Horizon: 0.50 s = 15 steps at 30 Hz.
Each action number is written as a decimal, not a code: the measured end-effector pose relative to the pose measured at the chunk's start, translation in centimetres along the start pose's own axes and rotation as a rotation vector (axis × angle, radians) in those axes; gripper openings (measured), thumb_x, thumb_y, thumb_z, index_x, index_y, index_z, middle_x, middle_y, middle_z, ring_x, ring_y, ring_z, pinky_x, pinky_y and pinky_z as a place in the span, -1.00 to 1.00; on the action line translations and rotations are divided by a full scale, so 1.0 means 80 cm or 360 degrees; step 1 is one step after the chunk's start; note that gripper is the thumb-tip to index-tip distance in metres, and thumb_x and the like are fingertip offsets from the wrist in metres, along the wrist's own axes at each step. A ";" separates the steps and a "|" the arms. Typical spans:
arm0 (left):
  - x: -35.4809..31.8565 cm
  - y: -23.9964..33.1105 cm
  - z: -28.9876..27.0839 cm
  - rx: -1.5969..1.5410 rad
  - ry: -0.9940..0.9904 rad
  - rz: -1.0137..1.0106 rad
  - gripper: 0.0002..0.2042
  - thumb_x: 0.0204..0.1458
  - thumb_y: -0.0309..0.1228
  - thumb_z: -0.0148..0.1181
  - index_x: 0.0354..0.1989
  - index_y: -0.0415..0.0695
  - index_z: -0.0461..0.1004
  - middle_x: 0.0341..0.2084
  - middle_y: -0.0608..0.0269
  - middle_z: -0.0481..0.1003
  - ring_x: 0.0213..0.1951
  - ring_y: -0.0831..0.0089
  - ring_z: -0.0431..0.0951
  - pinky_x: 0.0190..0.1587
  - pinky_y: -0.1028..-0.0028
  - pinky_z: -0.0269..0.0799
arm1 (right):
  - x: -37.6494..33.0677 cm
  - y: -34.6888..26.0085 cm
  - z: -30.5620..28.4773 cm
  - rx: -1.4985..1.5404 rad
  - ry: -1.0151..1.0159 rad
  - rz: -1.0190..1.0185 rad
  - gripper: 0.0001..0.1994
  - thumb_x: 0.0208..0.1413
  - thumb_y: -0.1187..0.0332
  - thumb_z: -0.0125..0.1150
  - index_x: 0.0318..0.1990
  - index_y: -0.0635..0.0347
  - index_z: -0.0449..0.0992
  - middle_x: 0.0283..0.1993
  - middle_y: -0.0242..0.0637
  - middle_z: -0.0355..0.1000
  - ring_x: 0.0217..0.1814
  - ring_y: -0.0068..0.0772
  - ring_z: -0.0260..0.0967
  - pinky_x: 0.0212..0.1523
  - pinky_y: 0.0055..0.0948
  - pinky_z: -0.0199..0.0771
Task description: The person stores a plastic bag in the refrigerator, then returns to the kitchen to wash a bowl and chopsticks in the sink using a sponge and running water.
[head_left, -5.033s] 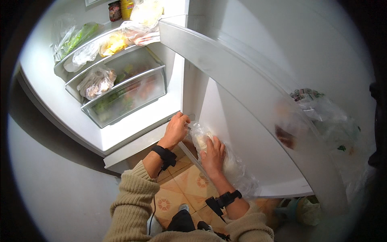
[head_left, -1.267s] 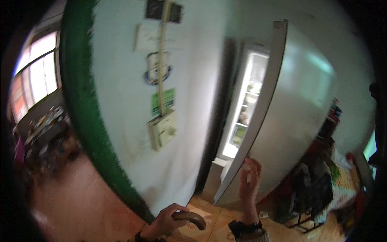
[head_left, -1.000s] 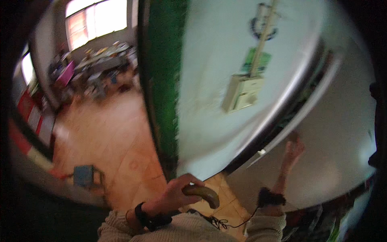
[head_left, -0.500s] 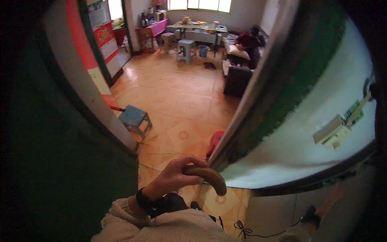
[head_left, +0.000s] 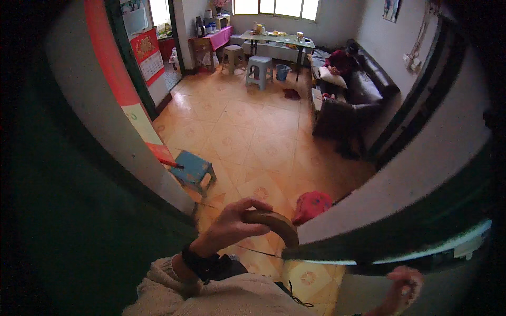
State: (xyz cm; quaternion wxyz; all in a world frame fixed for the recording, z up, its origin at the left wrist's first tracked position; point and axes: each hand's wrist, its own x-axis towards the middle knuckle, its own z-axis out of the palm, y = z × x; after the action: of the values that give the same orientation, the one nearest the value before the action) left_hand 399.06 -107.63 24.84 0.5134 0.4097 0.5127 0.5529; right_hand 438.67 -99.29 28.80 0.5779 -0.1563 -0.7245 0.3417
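Note:
My left hand [head_left: 229,230] is raised in front of me, shut on a brown curved object [head_left: 275,224] shaped like a thick sausage. A dark band sits on that wrist, above a cream knitted sleeve. My right hand [head_left: 401,288] hangs low at the right edge, close to the pale wall [head_left: 421,174]. It is blurred, its fingers look partly curled, and I cannot make out anything in it.
An open doorway looks onto an orange tiled floor [head_left: 258,137]. A small blue stool [head_left: 194,168] stands by the left door frame, and a red bundle [head_left: 312,205] lies near the right one. Further in are a dark sofa [head_left: 353,89] with a person, grey stools [head_left: 258,68] and a long table [head_left: 274,39].
The view has swung away from the fridge and green-edged wall to the doorway and the room beyond. My left hand still holds the brown object. My right hand has dropped low and to the right.

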 end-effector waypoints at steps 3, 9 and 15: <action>0.022 0.005 -0.065 -0.0037 -0.0119 0.0088 -0.64 -0.07 -0.60 0.29 -0.06 -0.18 0.41 -0.16 0.19 0.46 -0.07 0.40 0.49 0.00 0.44 0.46 | 0.010 0.052 0.110 -0.0124 -0.0203 0.0229 -0.60 0.06 0.18 0.20 -0.03 0.28 0.39 -0.05 -0.07 0.39 0.01 -0.25 0.33 -0.07 -0.31 0.40; 0.088 0.019 -0.176 0.0016 -0.0188 0.0140 -0.65 -0.05 -0.60 0.28 -0.05 -0.21 0.39 -0.15 0.17 0.44 -0.04 0.38 0.48 0.06 0.45 0.42 | 0.094 0.184 0.347 0.0311 -0.0576 0.0848 -0.48 0.03 0.14 0.28 0.08 0.23 0.34 0.04 -0.11 0.37 0.10 -0.22 0.32 0.11 -0.32 0.29; 0.213 0.015 -0.271 -0.0072 -0.0146 -0.0029 -0.63 -0.01 -0.55 0.25 0.00 -0.27 0.36 -0.10 0.15 0.46 -0.05 0.44 0.48 0.03 0.48 0.42 | 0.142 0.349 0.448 0.0618 -0.1014 0.1212 -0.50 0.02 0.35 0.34 0.11 0.26 0.31 0.06 -0.19 0.37 0.09 -0.40 0.32 0.14 -0.42 0.28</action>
State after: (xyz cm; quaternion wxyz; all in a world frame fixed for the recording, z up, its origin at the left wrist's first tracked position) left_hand 375.28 -93.92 21.80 0.5505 0.4182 0.4797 0.5403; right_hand 396.87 -83.47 14.67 0.1825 -0.1869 -0.6795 0.6856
